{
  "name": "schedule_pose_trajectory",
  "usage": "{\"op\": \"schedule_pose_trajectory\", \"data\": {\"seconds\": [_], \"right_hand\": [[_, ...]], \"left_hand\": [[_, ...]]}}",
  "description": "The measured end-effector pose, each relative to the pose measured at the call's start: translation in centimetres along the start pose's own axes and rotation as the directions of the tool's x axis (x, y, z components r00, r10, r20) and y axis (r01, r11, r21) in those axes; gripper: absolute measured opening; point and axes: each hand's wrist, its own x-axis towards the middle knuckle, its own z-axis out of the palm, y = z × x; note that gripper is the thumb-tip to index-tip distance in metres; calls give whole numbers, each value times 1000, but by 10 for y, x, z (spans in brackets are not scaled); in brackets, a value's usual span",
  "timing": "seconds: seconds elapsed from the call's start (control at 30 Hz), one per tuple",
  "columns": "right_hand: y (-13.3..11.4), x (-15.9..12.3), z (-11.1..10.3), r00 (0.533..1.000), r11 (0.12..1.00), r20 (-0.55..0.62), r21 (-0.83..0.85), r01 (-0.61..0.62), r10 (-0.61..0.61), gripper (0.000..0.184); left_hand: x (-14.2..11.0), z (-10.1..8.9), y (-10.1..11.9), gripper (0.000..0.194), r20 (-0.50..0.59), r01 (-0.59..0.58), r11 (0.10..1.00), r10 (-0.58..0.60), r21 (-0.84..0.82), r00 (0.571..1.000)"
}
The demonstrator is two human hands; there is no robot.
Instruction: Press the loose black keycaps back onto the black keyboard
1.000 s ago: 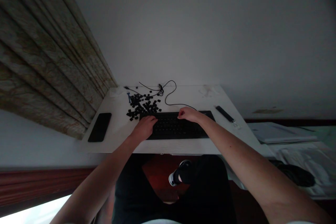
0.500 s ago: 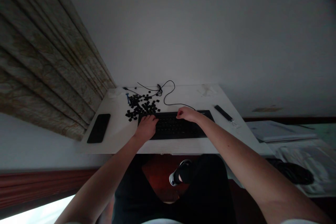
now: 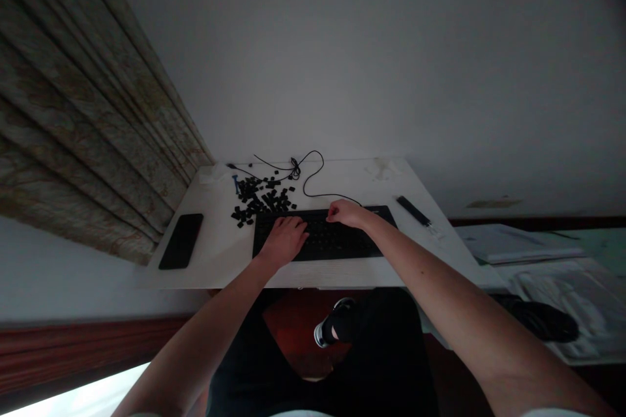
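Note:
A black keyboard (image 3: 342, 246) lies near the front edge of the white table. Over its left half rests my left hand (image 3: 284, 240), fingers stretched out and lying on the keys, holding nothing that I can see. My right hand (image 3: 345, 214) is closed in a pinch at the keyboard's upper middle; whatever is between thumb and finger is too small to make out. Loose black keycaps (image 3: 264, 199) form a scattered pile behind the keyboard's left end. Among them at the back left lies a small blue tool (image 3: 236, 184).
A black cable (image 3: 320, 172) loops from the keyboard toward the wall, tied in the middle. A black phone (image 3: 181, 241) lies at the table's left. On the right is a dark, narrow object (image 3: 413, 210) with a clear end. A patterned curtain (image 3: 98, 104) hangs at left.
My left hand has slid a little to the right across the keyboard. The right hand stays pinched at nearly the same spot. The view has shifted slightly.

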Motion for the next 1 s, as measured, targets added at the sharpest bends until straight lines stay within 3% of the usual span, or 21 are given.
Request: {"op": "schedule_pose_trajectory", "data": {"seconds": [0.43, 0.63, 0.83, 1.0], "right_hand": [[3, -1, 5, 997, 997, -7, 22, 75, -75, 9], [0, -11, 8, 992, 993, -57, -16, 114, -115, 10], [2, -9, 7, 993, 994, -45, 2, 106, -106, 8], [4, 0, 4, 997, 995, 12, 48, 82, -82, 9]], "left_hand": [[-1, 6, 18, 39, -10, 72, 995, -71, 64, 997], [-22, 0, -8, 34, -148, 72, 997, -75, -30, 986], [-70, -1, -66, 25, -393, 209, 971, -238, -116, 888], [-91, 5, -89, 21, -471, 268, 907, -401, -325, 786]]}}
